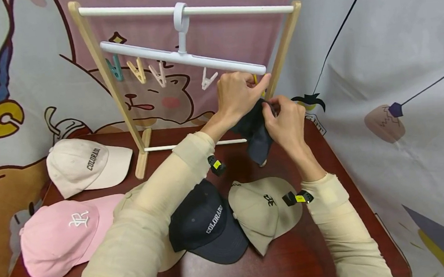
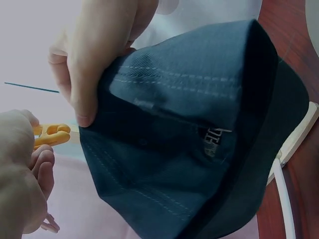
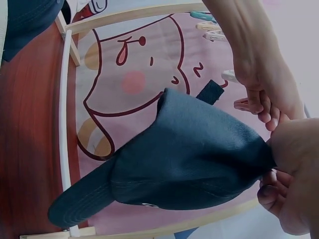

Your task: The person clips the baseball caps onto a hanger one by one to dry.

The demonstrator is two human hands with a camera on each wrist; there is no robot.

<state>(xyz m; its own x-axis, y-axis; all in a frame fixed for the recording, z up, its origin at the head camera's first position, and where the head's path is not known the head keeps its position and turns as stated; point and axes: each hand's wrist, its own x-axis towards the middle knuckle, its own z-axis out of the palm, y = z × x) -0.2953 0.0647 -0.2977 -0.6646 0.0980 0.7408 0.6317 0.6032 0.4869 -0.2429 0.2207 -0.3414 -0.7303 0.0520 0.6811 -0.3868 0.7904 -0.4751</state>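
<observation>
A dark navy baseball cap (image 1: 259, 139) hangs crown up and brim down beneath the right end of a white clip hanger (image 1: 139, 52). My right hand (image 1: 287, 119) pinches the cap's crown between thumb and fingers. My left hand (image 1: 238, 93) is just under the hanger's end, its fingers on a yellow clothespin (image 2: 52, 134). In the left wrist view this clothespin's tips point toward the cap and stand apart from the fabric. The cap's inside, with stitched seams and a small label, faces that view.
The hanger hooks over a white rod (image 1: 234, 8) on a wooden stand. Teal, cream, pink and white clothespins (image 1: 209, 78) hang along it. On the table lie a cream cap (image 1: 77, 164), a pink cap (image 1: 60, 236), another navy cap (image 1: 201, 219) and an olive cap (image 1: 258, 210).
</observation>
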